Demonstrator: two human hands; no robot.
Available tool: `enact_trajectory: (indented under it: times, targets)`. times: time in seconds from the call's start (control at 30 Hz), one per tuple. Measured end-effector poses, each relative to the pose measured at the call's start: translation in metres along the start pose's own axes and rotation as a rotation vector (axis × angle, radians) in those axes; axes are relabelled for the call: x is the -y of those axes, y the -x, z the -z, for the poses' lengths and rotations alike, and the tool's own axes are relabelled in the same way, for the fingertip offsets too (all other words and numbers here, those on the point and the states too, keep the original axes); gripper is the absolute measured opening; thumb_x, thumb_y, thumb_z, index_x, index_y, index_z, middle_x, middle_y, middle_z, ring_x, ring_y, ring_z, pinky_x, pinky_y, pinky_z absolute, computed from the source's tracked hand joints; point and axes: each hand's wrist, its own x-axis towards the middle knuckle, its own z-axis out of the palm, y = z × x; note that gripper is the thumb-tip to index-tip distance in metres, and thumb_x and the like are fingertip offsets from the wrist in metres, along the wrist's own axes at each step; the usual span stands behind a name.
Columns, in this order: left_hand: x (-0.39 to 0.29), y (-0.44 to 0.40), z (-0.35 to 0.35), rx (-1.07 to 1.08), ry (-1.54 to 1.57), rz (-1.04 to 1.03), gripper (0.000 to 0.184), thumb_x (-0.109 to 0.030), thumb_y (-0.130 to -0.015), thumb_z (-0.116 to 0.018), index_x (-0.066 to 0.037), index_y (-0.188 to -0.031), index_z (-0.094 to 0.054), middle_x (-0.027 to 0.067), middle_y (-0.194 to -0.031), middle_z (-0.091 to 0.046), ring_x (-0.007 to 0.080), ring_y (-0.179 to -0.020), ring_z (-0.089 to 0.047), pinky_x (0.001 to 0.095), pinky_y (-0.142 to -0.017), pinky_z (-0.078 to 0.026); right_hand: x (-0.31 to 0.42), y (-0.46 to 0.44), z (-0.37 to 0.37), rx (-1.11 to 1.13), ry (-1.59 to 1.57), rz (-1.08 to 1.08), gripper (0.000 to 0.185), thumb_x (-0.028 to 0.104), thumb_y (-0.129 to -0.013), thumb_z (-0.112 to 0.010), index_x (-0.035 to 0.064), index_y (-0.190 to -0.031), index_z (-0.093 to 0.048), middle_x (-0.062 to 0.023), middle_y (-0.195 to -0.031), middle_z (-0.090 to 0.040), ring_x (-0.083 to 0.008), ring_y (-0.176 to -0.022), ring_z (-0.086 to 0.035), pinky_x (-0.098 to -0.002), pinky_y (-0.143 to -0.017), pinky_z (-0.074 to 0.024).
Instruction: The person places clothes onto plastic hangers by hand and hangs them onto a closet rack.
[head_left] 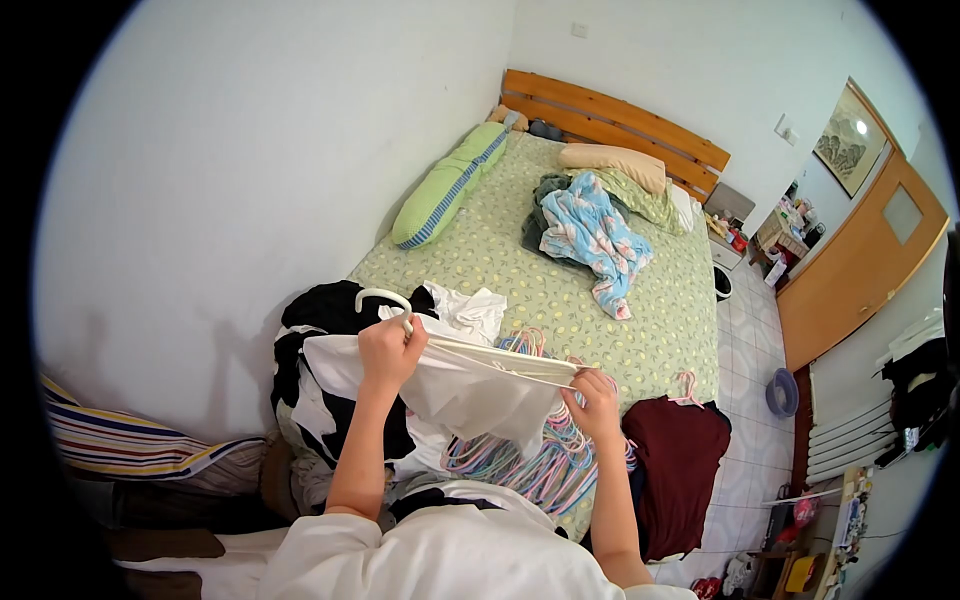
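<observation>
A white hanger [384, 297] has its hook pointing up and left, just above my left hand [392, 350], which is closed round the hanger near the hook's base. A white garment [470, 392] hangs from the hanger. My right hand [595, 402] pinches the garment's edge at the hanger's right end. Beneath the garment, a pile of pastel hangers [560, 470] lies on the bed. Black and white clothes [325, 320] are heaped at the left, and a dark red garment [678, 470] on a pink hanger lies at the right.
The bed [470, 260] holds a green bolster [450, 190], a blue floral cloth [595, 235] and pillows [612, 165]. A striped cloth [150, 440] lies at the lower left. A purple basin [782, 393] stands on the floor near the wooden door [860, 270].
</observation>
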Motion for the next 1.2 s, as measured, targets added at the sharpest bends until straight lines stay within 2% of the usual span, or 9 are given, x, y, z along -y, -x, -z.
enact_trajectory:
  times: [0.27, 0.43, 0.67, 0.77, 0.87, 0.97, 1.07, 1.1, 1.2]
  targets:
    - [0.009, 0.009, -0.01, -0.035, -0.068, -0.185, 0.015, -0.014, -0.076, -0.066, -0.002, -0.07, -0.059, 0.0068, -0.053, -0.054, 0.0245, -0.045, -0.054, 0.0347, -0.043, -0.043, 0.02, -0.026, 0.026, -0.098, 0.04, -0.088, 0.014, -0.004, -0.069, -0.068, -0.0013, -0.073, -0.055, -0.0125, -0.076, -0.058, -0.0305, -0.077, -0.058, -0.0361, -0.068, -0.0464]
    - [-0.007, 0.012, -0.019, 0.012, -0.157, -0.32, 0.013, -0.014, -0.073, -0.069, -0.006, -0.075, -0.06, 0.0045, -0.059, -0.059, 0.0221, -0.051, -0.058, 0.0328, -0.046, -0.046, 0.058, -0.062, 0.023, -0.169, -0.059, 0.043, 0.016, 0.0, -0.068, -0.068, -0.0016, -0.075, -0.054, -0.0127, -0.081, -0.059, -0.0298, -0.081, -0.058, -0.0375, -0.069, -0.0477]
    - [-0.04, 0.01, -0.021, -0.027, 0.059, -0.163, 0.012, -0.012, -0.073, -0.07, -0.005, -0.073, -0.06, 0.0056, -0.058, -0.057, 0.0232, -0.049, -0.056, 0.0341, -0.045, -0.044, 0.119, -0.08, -0.018, 0.045, -0.225, 0.26, 0.019, 0.003, -0.067, -0.069, 0.0018, -0.075, -0.052, -0.011, -0.087, -0.058, -0.0289, -0.089, -0.058, -0.0409, -0.077, -0.0487]
    - [-0.041, 0.008, -0.021, -0.065, 0.133, -0.066, 0.014, -0.01, -0.075, -0.068, -0.004, -0.066, -0.059, 0.0078, -0.054, -0.053, 0.0252, -0.045, -0.051, 0.0358, -0.042, -0.038, 0.124, -0.078, -0.028, 0.076, -0.167, 0.322, 0.02, 0.005, -0.069, -0.07, 0.0029, -0.085, -0.058, -0.0114, -0.103, -0.057, -0.0299, -0.097, -0.056, -0.0419, -0.086, -0.0472]
    - [-0.04, 0.004, -0.017, -0.083, 0.193, -0.004, 0.021, -0.009, -0.076, -0.067, -0.002, -0.061, -0.056, 0.0093, -0.051, -0.05, 0.0261, -0.041, -0.047, 0.0367, -0.04, -0.033, 0.124, -0.076, -0.026, 0.002, -0.149, 0.263, 0.031, 0.007, -0.071, -0.07, 0.0049, -0.101, -0.062, -0.012, -0.116, -0.054, -0.0313, -0.106, -0.053, -0.0433, -0.095, -0.0429]
    - [-0.041, 0.0, -0.012, -0.12, 0.214, 0.051, 0.025, -0.009, -0.078, -0.067, -0.001, -0.058, -0.053, 0.0096, -0.051, -0.049, 0.0256, -0.041, -0.047, 0.0358, -0.039, -0.032, 0.12, -0.076, -0.015, -0.102, -0.023, 0.183, 0.04, 0.008, -0.073, -0.07, 0.0072, -0.112, -0.061, -0.0127, -0.123, -0.051, -0.0328, -0.111, -0.051, -0.0433, -0.096, -0.0404]
    - [-0.036, -0.001, -0.01, -0.132, 0.208, 0.074, 0.026, -0.009, -0.079, -0.067, -0.001, -0.058, -0.053, 0.0093, -0.05, -0.048, 0.0251, -0.04, -0.046, 0.0355, -0.04, -0.032, 0.106, -0.076, -0.004, -0.111, 0.031, 0.054, 0.042, 0.008, -0.073, -0.07, 0.008, -0.114, -0.06, -0.0119, -0.122, -0.053, -0.0326, -0.115, -0.047, -0.0421, -0.096, -0.0398]
    - [-0.037, -0.001, -0.01, -0.137, 0.218, 0.082, 0.025, -0.009, -0.079, -0.067, -0.001, -0.058, -0.054, 0.0092, -0.05, -0.049, 0.0249, -0.04, -0.046, 0.0353, -0.04, -0.032, 0.104, -0.079, 0.001, -0.155, 0.062, 0.035, 0.035, 0.008, -0.073, -0.07, 0.0077, -0.107, -0.062, -0.0091, -0.111, -0.059, -0.0299, -0.106, -0.053, -0.0403, -0.09, -0.0415]
    - [-0.042, -0.004, -0.006, -0.138, 0.236, 0.083, 0.025, -0.009, -0.079, -0.067, -0.001, -0.058, -0.054, 0.009, -0.05, -0.049, 0.0244, -0.04, -0.047, 0.0348, -0.04, -0.032, 0.083, -0.073, 0.01, -0.082, 0.111, 0.009, 0.026, 0.009, -0.073, -0.07, 0.0071, -0.099, -0.063, -0.006, -0.095, -0.063, -0.0268, -0.091, -0.058, -0.0386, -0.082, -0.0425]
